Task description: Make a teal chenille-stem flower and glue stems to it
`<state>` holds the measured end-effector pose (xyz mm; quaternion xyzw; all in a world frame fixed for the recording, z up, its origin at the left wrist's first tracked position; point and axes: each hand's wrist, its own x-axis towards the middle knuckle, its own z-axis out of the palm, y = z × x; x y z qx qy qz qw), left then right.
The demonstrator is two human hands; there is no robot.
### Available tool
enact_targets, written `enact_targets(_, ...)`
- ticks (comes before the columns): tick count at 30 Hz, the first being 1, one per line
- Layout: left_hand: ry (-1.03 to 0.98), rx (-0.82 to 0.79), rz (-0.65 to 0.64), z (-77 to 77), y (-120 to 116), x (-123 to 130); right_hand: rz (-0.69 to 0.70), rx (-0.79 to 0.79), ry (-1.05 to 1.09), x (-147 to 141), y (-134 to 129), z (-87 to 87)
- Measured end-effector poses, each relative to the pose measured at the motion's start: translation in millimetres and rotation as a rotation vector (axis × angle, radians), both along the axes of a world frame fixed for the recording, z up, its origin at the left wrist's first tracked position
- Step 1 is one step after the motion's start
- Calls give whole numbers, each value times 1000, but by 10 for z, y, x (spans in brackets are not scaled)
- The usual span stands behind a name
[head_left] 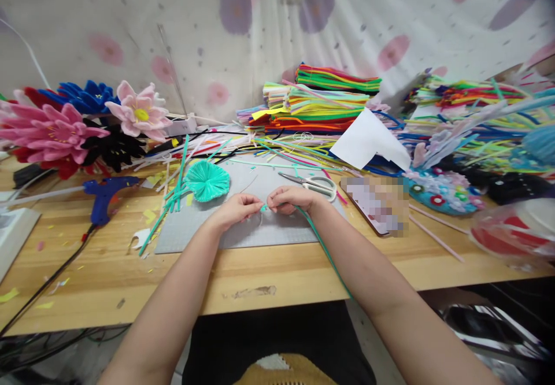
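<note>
Over the grey cutting mat (pixel 191 236), my left hand (pixel 240 208) and my right hand (pixel 289 200) meet, fingertips closed in a pinch. Between them shows a small bit of a teal pipe cleaner (pixel 324 245), whose long end trails from my right hand down past the table's front edge. A round, ribbed teal piece (pixel 207 181), made of pipe cleaners, lies on the mat to the left. Beside it are several loose teal pipe cleaners (pixel 178 185). Just behind my right hand rest light-handled scissors (pixel 318 186).
A blue glue gun (pixel 103 197) and fuzzy flowers (pixel 52 133) occupy the left. Bundles of coloured pipe cleaners (pixel 325 104) are stacked at the back. To the right are a phone (pixel 375 204), a folded white paper (pixel 368 139) and a clear plastic container (pixel 511 232).
</note>
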<state>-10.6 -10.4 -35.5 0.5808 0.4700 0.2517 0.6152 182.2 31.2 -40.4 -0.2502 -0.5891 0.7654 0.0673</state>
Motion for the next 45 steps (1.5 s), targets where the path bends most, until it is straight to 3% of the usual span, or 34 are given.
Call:
enact_targets(5,-31,-25,-49,9,-17,-14,-21,54,-11,-34,-16,13)
enact_targets(8,-45,-20,11,-6,-18,19,-41,92,-20,-13,-20,17)
enact_targets(15,-335,41,690,-72,2,296,-313,381,44,-198,-112,30)
enact_targets(18,-538,-35,881,-45,37,344,-443,465,39,-445,-164,-42)
enact_targets(20,-652,-134,940,-17,67,326,-551,526,5,-608,-181,-108)
enact_targets(23,-743,-284,913,21,102,257,-642,563,-18,-719,-169,-154)
enact_targets(25,-712,-313,831,36,109,198,-651,502,7,-657,-140,-119)
enact_targets(27,-585,-256,715,45,104,131,-558,379,32,-498,-109,-40)
enact_targets(29,-407,-178,558,51,90,61,-309,239,21,-301,-84,51)
enact_targets(31,-254,-149,352,59,68,2,-162,161,-10,-134,-69,117)
enact_targets(34,-141,-143,76,75,29,-33,-86,122,-37,-25,-58,142)
enact_targets(36,-113,-135,-7,79,7,-19,-71,130,-50,-27,-56,132)
enact_targets(39,-116,-87,62,58,0,41,-108,170,-54,-62,-61,128)
enact_targets(45,-337,59,644,-5,45,211,-323,376,19,-251,-134,133)
